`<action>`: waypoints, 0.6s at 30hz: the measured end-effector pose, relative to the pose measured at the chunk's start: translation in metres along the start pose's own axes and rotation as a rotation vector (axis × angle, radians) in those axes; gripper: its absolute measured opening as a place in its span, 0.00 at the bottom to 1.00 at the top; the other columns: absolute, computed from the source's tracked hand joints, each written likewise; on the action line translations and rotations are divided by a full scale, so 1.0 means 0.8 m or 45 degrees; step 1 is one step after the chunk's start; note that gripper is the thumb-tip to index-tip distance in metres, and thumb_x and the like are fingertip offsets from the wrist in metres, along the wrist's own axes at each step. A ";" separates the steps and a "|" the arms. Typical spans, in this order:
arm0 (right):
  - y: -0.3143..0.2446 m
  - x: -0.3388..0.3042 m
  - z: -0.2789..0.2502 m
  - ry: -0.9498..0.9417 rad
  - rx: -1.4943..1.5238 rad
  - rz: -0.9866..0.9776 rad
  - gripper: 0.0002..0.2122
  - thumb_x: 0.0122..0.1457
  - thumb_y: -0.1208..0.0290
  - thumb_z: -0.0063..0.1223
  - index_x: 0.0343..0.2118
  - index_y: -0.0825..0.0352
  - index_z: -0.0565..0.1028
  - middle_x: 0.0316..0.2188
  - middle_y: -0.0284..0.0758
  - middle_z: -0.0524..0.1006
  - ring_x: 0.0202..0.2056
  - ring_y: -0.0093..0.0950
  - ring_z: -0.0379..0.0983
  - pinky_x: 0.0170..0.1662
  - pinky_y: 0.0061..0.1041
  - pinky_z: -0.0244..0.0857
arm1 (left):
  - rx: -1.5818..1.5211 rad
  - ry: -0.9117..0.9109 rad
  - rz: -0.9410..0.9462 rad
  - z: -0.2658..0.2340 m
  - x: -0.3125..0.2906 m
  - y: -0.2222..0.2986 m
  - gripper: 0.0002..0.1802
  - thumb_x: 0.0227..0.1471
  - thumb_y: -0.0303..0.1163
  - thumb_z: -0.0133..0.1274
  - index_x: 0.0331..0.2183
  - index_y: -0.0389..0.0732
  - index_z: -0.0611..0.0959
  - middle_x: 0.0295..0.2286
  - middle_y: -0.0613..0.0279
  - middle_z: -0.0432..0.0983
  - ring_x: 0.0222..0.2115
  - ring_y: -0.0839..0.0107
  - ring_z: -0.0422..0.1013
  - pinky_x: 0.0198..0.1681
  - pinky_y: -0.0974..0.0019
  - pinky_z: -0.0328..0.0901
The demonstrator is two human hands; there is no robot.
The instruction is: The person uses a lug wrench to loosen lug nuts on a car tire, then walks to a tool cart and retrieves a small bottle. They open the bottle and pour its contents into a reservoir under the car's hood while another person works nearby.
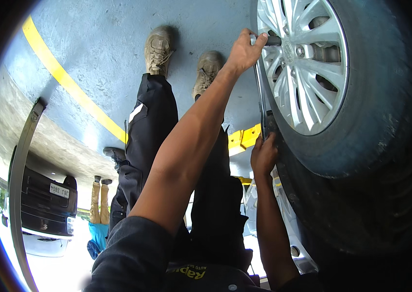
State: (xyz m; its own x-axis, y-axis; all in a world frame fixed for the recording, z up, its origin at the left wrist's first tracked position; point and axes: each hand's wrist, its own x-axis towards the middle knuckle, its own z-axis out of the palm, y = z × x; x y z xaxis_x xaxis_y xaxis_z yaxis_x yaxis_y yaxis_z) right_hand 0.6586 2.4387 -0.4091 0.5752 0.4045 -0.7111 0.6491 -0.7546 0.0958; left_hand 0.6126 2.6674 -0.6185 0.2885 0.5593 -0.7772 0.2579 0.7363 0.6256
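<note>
The left hand (246, 51) at one o'clock and right hand (265, 156) at three, beside a tyre (369, 92) at two o'clock and its silver wheel (291, 51), grip both ends of a metal wrench (260, 90) whose long axis runs twelve to six, its dark socket (274, 41) pointing toward three.

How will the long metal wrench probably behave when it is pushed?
The wrench is likely stiff: it shows no clear sag between the left hand and the right hand. It may slip somewhat, as its surface looks smooth and shiny.
</note>
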 end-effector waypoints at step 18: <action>0.008 0.026 0.023 0.156 -0.081 -0.095 0.10 0.62 0.69 0.63 0.39 0.73 0.81 0.35 0.54 0.84 0.40 0.56 0.82 0.45 0.51 0.76 | 0.240 -0.018 -0.035 -0.007 0.021 -0.009 0.40 0.66 0.57 0.54 0.57 0.27 0.75 0.35 0.45 0.85 0.38 0.59 0.82 0.46 0.58 0.73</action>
State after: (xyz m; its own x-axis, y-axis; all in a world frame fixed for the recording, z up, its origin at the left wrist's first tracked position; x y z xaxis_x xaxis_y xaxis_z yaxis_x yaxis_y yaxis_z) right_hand 0.6658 2.4329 -0.4358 0.5780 0.5213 -0.6279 0.7205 -0.6873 0.0926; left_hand 0.6105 2.6734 -0.6362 0.2914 0.5338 -0.7938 0.4339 0.6657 0.6071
